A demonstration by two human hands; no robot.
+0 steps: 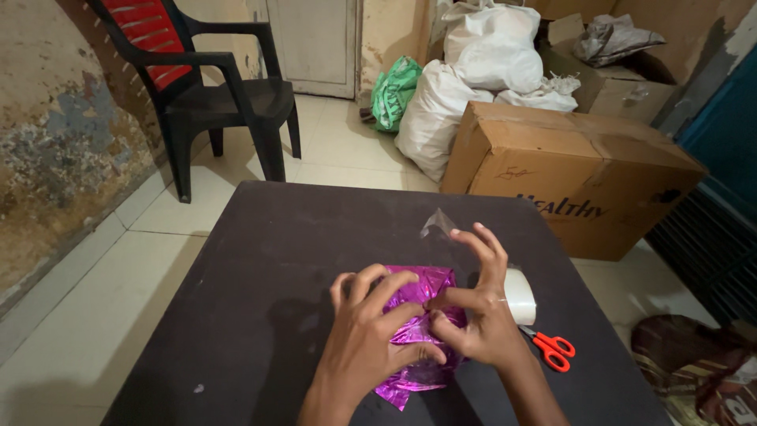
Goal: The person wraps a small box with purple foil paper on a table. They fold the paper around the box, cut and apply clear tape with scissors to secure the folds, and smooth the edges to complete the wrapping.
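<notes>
A small bundle wrapped in shiny magenta foil paper (430, 285) lies on the dark table (268, 260). My left hand (371, 331) presses down on the bundle from the left, fingers spread over the foil. My right hand (477, 304) pinches the foil at its top with thumb and forefinger, the other fingers raised. A strip of clear tape (438, 222) sticks up from the raised fingers. A roll of clear tape (520, 296) lies just right of my right hand, and orange-handled scissors (550, 347) lie beside the wrist.
A black plastic chair with a red back (197, 87) stands at the far left on the tiled floor. A large cardboard box (568, 177) sits behind the table, with white sacks (473, 71) and a green bag (394, 91) beyond it.
</notes>
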